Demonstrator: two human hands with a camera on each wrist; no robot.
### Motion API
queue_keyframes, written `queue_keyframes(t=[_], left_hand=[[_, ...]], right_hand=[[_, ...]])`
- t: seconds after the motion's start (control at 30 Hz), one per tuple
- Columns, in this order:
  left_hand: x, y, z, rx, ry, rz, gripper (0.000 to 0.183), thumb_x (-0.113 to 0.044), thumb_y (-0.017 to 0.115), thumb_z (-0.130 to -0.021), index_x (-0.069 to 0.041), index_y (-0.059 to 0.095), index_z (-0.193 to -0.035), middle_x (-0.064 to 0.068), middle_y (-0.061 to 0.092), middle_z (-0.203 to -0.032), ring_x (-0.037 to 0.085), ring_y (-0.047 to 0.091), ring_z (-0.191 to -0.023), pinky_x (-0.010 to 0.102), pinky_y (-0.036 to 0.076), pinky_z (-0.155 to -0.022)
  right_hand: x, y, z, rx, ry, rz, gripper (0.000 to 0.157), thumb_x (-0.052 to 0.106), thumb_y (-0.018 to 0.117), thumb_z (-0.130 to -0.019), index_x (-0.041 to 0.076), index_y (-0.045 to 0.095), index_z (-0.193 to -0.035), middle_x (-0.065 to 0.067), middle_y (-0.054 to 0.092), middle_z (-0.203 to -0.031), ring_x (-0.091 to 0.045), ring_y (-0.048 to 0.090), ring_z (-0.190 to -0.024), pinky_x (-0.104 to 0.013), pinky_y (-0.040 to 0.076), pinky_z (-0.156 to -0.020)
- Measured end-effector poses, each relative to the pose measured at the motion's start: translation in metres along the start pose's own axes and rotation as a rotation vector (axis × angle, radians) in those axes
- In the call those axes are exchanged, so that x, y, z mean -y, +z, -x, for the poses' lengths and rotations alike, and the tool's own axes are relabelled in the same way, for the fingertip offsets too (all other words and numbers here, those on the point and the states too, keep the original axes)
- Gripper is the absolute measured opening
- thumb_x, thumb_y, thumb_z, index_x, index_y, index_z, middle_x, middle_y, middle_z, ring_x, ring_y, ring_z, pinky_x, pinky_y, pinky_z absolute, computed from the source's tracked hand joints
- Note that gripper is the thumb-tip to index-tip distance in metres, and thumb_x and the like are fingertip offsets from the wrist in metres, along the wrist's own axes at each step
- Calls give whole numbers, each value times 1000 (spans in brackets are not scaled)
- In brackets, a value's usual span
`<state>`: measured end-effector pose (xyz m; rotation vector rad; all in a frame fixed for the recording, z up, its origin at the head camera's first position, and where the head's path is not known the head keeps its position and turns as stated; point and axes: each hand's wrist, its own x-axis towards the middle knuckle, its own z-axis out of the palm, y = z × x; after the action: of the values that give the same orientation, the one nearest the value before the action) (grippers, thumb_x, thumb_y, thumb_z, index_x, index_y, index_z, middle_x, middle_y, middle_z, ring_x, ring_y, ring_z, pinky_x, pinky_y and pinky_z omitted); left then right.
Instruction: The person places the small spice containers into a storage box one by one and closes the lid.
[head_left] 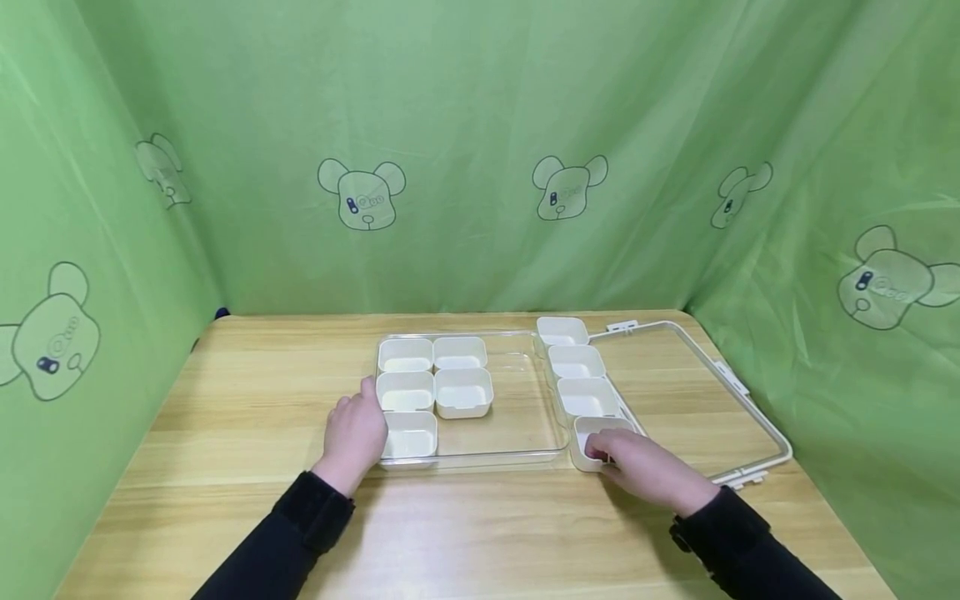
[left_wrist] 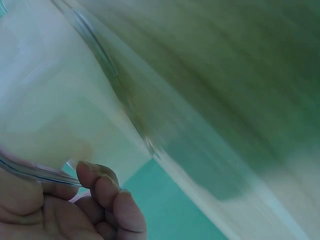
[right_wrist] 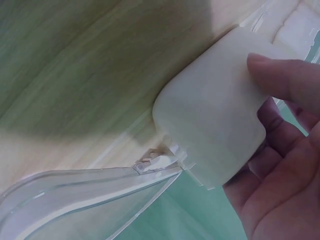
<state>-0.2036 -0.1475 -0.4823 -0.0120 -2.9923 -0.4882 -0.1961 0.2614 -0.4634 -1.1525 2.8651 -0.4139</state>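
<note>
A clear tray (head_left: 487,457) lies on the table with several small white boxes (head_left: 463,392) in its left part. At the tray's left side, my left hand (head_left: 355,429) grips the rim; the left wrist view shows the fingers (left_wrist: 107,190) curled over the clear edge. Right of the tray stands a column of more white boxes (head_left: 587,397). My right hand (head_left: 648,467) pinches the nearest white box (right_wrist: 210,107) of that column by its wall. The thumb (right_wrist: 280,77) lies on the box's outside, and the other fingers are partly hidden behind it.
A clear lid with a white frame (head_left: 765,425) and side clips lies flat at the right, its left edge beside the box column. Wooden tabletop (head_left: 465,533) shows in front of the tray. Green curtains (head_left: 465,267) close off the back and both sides.
</note>
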Motion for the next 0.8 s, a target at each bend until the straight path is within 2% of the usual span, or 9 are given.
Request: queue_keyframes(t=[0.2, 0.57, 0.8], left_hand=[[1, 1, 0, 2, -1, 8, 47, -6, 36, -88, 5, 25, -132, 17, 60, -84, 32, 50, -75, 44, 44, -70], [0, 1, 0, 13, 2, 5, 47, -6, 35, -89, 5, 24, -133, 17, 60, -83, 32, 50, -75, 44, 45, -70], [1, 0, 0, 12, 7, -5, 47, -5, 36, -88, 6, 24, -133, 17, 59, -82, 32, 50, -75, 43, 45, -69]], right_hand=[[2, -5, 1, 15, 0, -3, 32, -3, 68, -69, 21, 51, -81, 12, 48, -75, -5, 44, -71, -26, 45, -63], [5, -19, 2, 68, 13, -77, 32, -5, 66, -69, 21, 51, -80, 11, 48, -74, -6, 43, -69, -25, 42, -60], [8, -41, -2, 126, 10, -92, 28, -3, 64, -74, 20, 51, -83, 10, 49, -74, -8, 45, -69, -26, 42, -61]])
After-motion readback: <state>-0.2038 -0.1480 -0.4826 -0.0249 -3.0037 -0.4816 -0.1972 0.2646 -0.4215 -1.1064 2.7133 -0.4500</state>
